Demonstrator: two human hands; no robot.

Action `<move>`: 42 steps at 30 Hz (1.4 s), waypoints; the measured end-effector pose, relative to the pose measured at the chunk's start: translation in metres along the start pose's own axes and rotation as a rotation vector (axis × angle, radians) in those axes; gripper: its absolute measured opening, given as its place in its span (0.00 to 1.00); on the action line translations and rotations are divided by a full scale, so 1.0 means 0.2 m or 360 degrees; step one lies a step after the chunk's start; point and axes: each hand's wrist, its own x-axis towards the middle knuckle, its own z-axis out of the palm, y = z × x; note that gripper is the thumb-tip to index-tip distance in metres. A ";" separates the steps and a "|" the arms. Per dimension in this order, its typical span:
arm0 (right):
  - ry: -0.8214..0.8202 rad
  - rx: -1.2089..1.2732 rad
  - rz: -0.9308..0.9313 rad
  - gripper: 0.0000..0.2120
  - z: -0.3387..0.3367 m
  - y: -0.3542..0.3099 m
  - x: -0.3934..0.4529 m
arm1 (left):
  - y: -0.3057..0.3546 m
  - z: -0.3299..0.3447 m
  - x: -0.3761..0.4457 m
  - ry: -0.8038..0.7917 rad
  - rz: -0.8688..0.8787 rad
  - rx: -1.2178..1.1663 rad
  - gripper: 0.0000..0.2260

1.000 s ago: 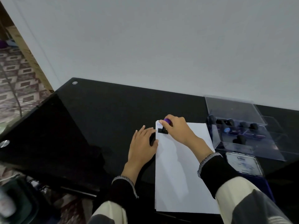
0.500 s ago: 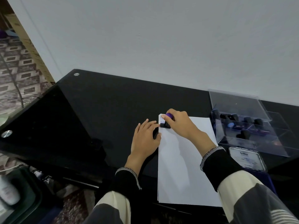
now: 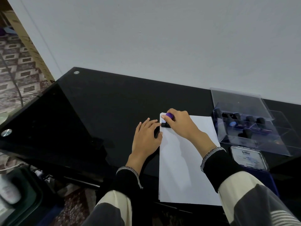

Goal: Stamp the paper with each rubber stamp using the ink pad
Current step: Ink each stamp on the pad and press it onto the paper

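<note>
A white sheet of paper (image 3: 184, 160) lies on the black glass table (image 3: 97, 111). My right hand (image 3: 180, 123) grips a rubber stamp (image 3: 167, 121) with a purple top and black base, standing on the paper's far left corner. A blue print shows just left of the stamp. My left hand (image 3: 146, 136) lies flat on the table with straight fingers, its thumb touching the paper's left edge. The ink pad (image 3: 248, 158), lid labelled, sits right of the paper.
A clear plastic case (image 3: 244, 124) with its lid up holds several black stamps at the right. The wall runs close behind the table. At the lower left, below the table edge, stands a dark bin (image 3: 19, 193); patterned floor lies beyond the left edge.
The stamp and my right hand stay pressed at the paper's far left corner. The left hand keeps its place. Only the camera view has shifted slightly.
</note>
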 end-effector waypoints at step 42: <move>0.0032 0.0187 0.0144 0.14 0.03 -0.03 0.02 | 0.01 -0.01 -0.01 -0.0104 -0.0002 0.0045 0.24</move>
